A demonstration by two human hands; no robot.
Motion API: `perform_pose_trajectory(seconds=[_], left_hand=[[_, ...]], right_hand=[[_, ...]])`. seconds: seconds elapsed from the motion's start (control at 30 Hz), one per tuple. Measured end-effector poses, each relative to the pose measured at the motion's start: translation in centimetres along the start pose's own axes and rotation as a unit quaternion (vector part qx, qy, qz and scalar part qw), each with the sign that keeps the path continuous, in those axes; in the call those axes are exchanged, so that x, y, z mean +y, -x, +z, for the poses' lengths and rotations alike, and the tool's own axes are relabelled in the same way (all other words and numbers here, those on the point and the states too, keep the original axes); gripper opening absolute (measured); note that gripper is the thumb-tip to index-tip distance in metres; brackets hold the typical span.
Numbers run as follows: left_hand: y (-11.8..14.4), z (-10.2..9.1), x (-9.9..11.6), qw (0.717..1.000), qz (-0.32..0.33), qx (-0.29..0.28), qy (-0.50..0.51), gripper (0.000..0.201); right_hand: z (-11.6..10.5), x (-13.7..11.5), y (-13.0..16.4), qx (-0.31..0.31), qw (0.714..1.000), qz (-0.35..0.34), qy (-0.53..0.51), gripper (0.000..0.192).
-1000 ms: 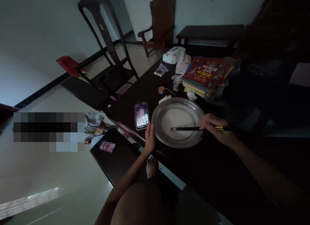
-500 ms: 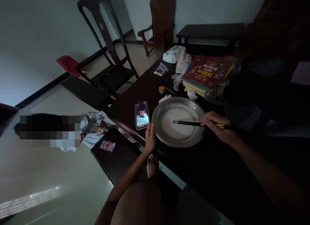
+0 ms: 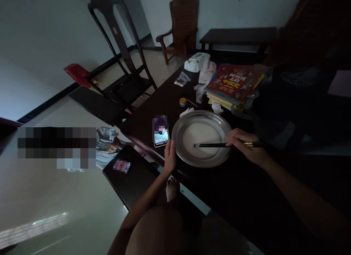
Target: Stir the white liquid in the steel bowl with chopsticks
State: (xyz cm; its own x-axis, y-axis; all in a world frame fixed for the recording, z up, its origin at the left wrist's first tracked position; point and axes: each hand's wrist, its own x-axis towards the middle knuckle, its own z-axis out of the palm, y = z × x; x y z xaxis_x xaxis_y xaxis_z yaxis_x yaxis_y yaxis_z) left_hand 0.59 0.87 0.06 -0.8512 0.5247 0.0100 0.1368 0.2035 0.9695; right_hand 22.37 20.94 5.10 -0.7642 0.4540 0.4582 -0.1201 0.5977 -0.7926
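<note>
Chopsticks (image 3: 214, 145), one dark pair, lie across the metal pan (image 3: 178, 138) with their tips in the pale liquid near its middle; the right hand (image 3: 242, 145) is closed around their gold-banded upper end, over the pan's right rim. The left hand (image 3: 170, 156) rests against the pan's left rim at the tabletop's near edge, fingers curled; whether it actually grips the rim is hard to say in this dim light. The pan sits close to that near edge of the dark tabletop (image 3: 233, 189), which has bare room toward the viewer. One lit phone (image 3: 160, 132) lies just left of the pan, apart from it. Beyond the pan are one small round tin (image 3: 182, 101), a stack of books (image 3: 233, 83) and a white bag (image 3: 196, 62). Off the left edge, the tiled floor (image 3: 55, 211) is open. Two chairs show: a dark one (image 3: 120, 64) beside the tabletop and a brown armchair (image 3: 182, 26) by the far wall.
</note>
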Motion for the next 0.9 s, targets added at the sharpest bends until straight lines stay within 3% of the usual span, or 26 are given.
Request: perform_pose_trajectory(seconds=[0.1,0.2,0.37,0.53,0.67,0.83,0.9], left_hand=[[0.03,0.02,0.07,1.000,-0.007,0.006,0.000,0.058],[0.03,0.01,0.15,1.000,-0.011,-0.001,-0.004,0.058],[-0.03,0.11,0.16,1.000,-0.006,-0.005,-0.003,0.059],[-0.06,0.13,0.02,1.000,0.015,-0.008,0.004,0.059],[-0.12,0.17,-0.11,1.000,0.013,0.000,-0.002,0.059],[-0.23,0.26,-0.52,1.000,0.018,0.001,0.010,0.061],[-0.25,0.27,-0.58,1.000,0.015,0.004,0.009,0.061]], right_hand=[[0.04,0.01,0.00,0.013,1.000,0.007,0.018,0.019],[-0.05,0.03,0.00,0.040,0.999,0.015,0.008,0.026],[0.06,-0.05,-0.04,0.004,1.000,0.018,0.012,0.022],[-0.05,0.01,-0.04,0.040,0.999,0.014,0.005,0.029],[0.00,-0.11,-0.08,-0.002,1.000,0.013,0.014,0.025],[-0.02,-0.11,-0.14,0.044,0.999,0.020,0.014,0.028],[-0.06,-0.13,-0.12,0.033,0.999,0.020,-0.003,0.032]])
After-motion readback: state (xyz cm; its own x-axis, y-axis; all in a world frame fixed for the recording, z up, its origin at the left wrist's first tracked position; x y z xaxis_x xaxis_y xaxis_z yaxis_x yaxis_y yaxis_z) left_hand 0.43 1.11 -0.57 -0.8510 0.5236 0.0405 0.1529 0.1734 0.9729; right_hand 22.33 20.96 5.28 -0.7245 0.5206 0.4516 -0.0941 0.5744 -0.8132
